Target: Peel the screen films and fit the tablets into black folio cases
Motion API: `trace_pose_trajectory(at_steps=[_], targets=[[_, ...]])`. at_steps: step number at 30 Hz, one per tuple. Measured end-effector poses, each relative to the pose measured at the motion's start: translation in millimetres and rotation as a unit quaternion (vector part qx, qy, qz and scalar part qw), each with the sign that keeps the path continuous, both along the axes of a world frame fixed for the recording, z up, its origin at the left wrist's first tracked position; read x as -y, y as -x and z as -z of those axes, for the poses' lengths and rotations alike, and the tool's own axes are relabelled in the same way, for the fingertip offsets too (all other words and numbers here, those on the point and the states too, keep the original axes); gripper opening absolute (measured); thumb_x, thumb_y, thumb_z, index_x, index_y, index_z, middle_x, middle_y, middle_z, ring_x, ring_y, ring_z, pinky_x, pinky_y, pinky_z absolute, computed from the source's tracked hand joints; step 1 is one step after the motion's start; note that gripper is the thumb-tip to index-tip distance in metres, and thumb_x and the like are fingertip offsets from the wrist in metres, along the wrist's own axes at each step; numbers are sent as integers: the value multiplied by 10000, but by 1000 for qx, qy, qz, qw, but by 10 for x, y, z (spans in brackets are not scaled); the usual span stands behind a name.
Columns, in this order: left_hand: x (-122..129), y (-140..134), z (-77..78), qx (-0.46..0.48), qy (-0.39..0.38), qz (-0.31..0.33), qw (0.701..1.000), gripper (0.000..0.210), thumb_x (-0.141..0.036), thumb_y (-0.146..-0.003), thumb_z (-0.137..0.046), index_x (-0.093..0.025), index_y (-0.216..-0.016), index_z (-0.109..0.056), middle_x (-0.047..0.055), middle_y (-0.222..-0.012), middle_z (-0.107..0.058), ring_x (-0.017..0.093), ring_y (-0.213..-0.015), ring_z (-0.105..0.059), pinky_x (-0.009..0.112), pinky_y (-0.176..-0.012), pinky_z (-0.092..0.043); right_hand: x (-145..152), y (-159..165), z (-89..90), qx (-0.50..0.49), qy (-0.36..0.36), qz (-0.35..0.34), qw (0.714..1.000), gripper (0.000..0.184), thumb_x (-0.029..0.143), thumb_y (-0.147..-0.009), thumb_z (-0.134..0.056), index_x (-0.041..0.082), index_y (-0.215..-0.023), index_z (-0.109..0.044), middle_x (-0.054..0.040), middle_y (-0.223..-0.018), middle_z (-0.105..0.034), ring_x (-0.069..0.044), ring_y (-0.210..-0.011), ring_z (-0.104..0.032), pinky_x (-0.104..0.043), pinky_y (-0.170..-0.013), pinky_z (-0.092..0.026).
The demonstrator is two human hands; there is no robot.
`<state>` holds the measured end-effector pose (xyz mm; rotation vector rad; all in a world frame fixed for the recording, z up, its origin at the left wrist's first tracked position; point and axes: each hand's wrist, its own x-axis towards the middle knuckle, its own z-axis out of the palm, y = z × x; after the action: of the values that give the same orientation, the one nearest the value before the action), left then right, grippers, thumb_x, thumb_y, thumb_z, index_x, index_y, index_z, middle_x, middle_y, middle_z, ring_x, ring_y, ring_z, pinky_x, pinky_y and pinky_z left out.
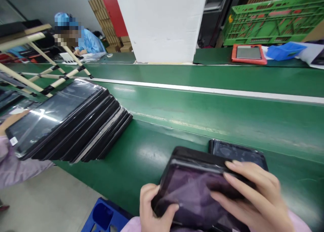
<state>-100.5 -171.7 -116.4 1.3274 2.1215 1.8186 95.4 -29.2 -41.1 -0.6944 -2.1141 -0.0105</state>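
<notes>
A dark-screened tablet (192, 188) with a thick black back or another black device behind it is tilted up in front of me, low on the right. My left hand (155, 208) grips its lower left corner, thumb on the screen and fingers wrapped around the edge. On the right side, my right hand (260, 195) holds it with fingers over the top edge and across the screen. Just behind it another black tablet (238, 154) lies on the green bench (146, 147), partly covered by the held one and my right hand.
A leaning stack of black tablets (65, 120) stands at left, beside another person's hand (12, 120). A blue plastic stool or bin (106, 218) is below the bench edge. Across the bench are a white box (164, 26), a red-framed tablet (249, 53), a green crate (273, 23) and a person in blue (91, 39).
</notes>
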Motion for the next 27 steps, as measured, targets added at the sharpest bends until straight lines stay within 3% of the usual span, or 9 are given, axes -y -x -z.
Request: trace_pose_trajectory(at_steps=[2, 5, 9, 12, 16, 19, 21, 24, 27], targets=[[-106, 145, 3, -25, 71, 22, 997, 368, -372, -747, -770, -220, -1045, -617, 56, -979, -599, 216, -899, -630, 345, -768, -550, -216, 146, 95, 2, 4, -31, 999, 381, 274, -844, -737, 239, -1207, -627, -109, -1097, -696, -276, -1021, -655, -439, -882, -548], [-376, 306, 64, 68, 187, 43, 979, 412, -409, -768, -712, -189, -1098, -603, 95, -1056, -616, 257, -986, -618, 431, -873, -522, -578, 356, 386, 38, 131, -65, 988, 399, 295, -914, -636, 190, -1294, -580, -164, -1208, -670, -299, -1124, -633, -499, -956, -529], [-652, 375, 230, 177, 299, 93, 933, 564, -486, -730, -691, -146, -1165, -581, 131, -1122, -611, 296, -1064, -598, 491, -956, -471, -868, 376, 662, 130, 205, -67, 968, 437, 293, -881, -640, 171, -1299, -601, -156, -1230, -682, -292, -1129, -654, -499, -1008, -524], [-666, 397, 309, 183, 318, 98, 925, 618, -522, -734, -692, -149, -1210, -561, 133, -1179, -598, 289, -1103, -587, 486, -1002, -445, -913, 98, 553, 147, 234, -39, 960, 482, 284, -888, -621, 186, -1356, -563, -123, -1356, -614, -268, -1259, -575, -476, -1118, -434], [-613, 424, 313, 174, 333, 86, 923, 668, -557, -716, -703, -157, -1234, -570, 133, -1210, -594, 297, -1118, -589, 488, -1016, -445, -929, -629, 342, 108, 267, 80, 954, 407, 256, -960, -476, 172, -1348, -568, -135, -1328, -625, -263, -1244, -581, -479, -1101, -440], [-614, 406, 260, 150, 351, 71, 921, 729, -562, -721, -702, -163, -1309, -537, 143, -1259, -573, 316, -1162, -570, 504, -1039, -429, -921, -1172, 398, 87, 302, 172, 934, 356, 228, -940, -490, 129, -1246, -643, -176, -1204, -679, -288, -1102, -660, -491, -1001, -510], [-613, 352, 194, 106, 347, 66, 930, 842, -552, -736, -695, -157, -1427, -420, 164, -1306, -539, 329, -1212, -539, 514, -1050, -421, -895, -1395, 513, 90, 330, 192, 920, 310, 244, -905, -562, 142, -1168, -690, -159, -1143, -709, -283, -1026, -689, -471, -948, -542], [-562, 188, 68, -43, 316, 51, 946, 912, -525, -787, -660, -109, -1506, -282, 220, -1362, -480, 370, -1319, -439, 561, -1085, -367, -856, -1504, 680, 96, 355, 173, 913, 254, 278, -871, -634, 177, -1082, -731, -108, -1102, -734, -262, -1020, -694, -425, -943, -546], [-446, -54, -19, -188, 274, 85, 939, 692, -466, -853, -615, -103, -1414, -439, 238, -1366, -476, 390, -1338, -420, 580, -1096, -327, -842, -1467, 763, 79, 346, 153, 922, 215, 281, -876, -633, 179, -1032, -741, -98, -1083, -738, -256, -1029, -687, -427, -974, -525]])
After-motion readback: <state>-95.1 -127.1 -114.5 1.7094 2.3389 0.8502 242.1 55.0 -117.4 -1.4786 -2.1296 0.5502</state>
